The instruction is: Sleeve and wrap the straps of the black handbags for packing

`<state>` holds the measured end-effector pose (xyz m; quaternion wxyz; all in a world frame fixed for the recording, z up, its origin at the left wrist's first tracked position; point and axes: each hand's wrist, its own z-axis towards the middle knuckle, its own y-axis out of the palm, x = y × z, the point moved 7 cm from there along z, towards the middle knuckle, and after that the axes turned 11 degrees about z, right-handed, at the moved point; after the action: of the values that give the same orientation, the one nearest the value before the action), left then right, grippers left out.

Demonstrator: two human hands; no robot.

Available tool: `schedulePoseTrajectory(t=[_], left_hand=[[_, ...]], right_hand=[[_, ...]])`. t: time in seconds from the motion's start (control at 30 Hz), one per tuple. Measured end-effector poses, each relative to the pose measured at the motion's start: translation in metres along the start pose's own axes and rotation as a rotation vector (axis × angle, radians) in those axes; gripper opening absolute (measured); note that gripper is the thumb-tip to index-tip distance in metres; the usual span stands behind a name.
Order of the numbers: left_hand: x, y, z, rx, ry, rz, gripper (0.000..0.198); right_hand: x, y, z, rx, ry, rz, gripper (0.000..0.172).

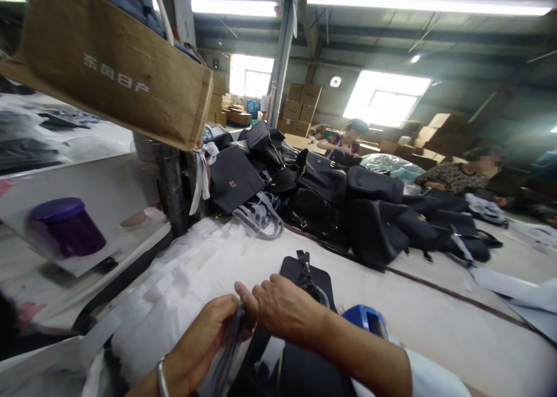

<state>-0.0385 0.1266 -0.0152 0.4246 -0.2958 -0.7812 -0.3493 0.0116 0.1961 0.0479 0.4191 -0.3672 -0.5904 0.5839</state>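
Note:
My left hand (202, 339), with a metal bangle at the wrist, is closed around a dark strap (229, 350) that looks wrapped in clear plastic. At the strap's upper end, the fingers of my right hand (278, 307) are pinched against it, close to my left fingertips. Beneath both hands lies a black bag (311, 371) on the white table (418, 304), partly covered by my right forearm. A black flap with a zip or buckle piece (306, 263) shows just beyond my right hand. The lower end of the strap is out of view.
Beside my right forearm stands a blue object (365, 320). White sheets (174, 287) spread to the left. Black bags (322, 176) are heaped across the table. A brown cloth bag (108, 66) hangs upper left above a purple container (67, 227). Two people sit beyond.

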Motion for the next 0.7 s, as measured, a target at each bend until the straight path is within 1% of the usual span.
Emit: schedulePoseTrajectory(t=[0.03, 0.1, 0.23, 0.37, 0.47, 0.6, 0.7], left_hand=[[0.0, -0.002, 0.0, 0.003, -0.014, 0.018, 0.019], [0.001, -0.007, 0.0, 0.017, -0.021, 0.092, 0.022], [0.005, -0.008, -0.001, 0.042, 0.015, 0.219, 0.028], [0.005, -0.002, -0.006, 0.03, 0.003, 0.233, 0.029], [0.004, 0.001, -0.009, 0.021, -0.013, 0.213, 0.031], [-0.006, 0.004, -0.006, 0.056, -0.054, 0.193, 0.029], [-0.014, 0.0, 0.002, 0.121, -0.009, 0.206, 0.023]], right_hand=[[0.002, 0.0, -0.002, 0.008, -0.009, -0.013, 0.042], [0.008, 0.001, -0.008, 0.006, -0.009, -0.013, 0.046], [0.017, 0.005, -0.014, -0.004, -0.008, -0.014, 0.041], [0.017, 0.007, -0.017, -0.005, -0.068, -0.02, 0.032], [0.019, 0.006, -0.018, 0.004, -0.085, -0.034, 0.026], [0.013, 0.006, -0.013, 0.027, -0.077, -0.046, 0.021], [0.007, 0.008, -0.007, 0.041, -0.049, -0.007, 0.019]])
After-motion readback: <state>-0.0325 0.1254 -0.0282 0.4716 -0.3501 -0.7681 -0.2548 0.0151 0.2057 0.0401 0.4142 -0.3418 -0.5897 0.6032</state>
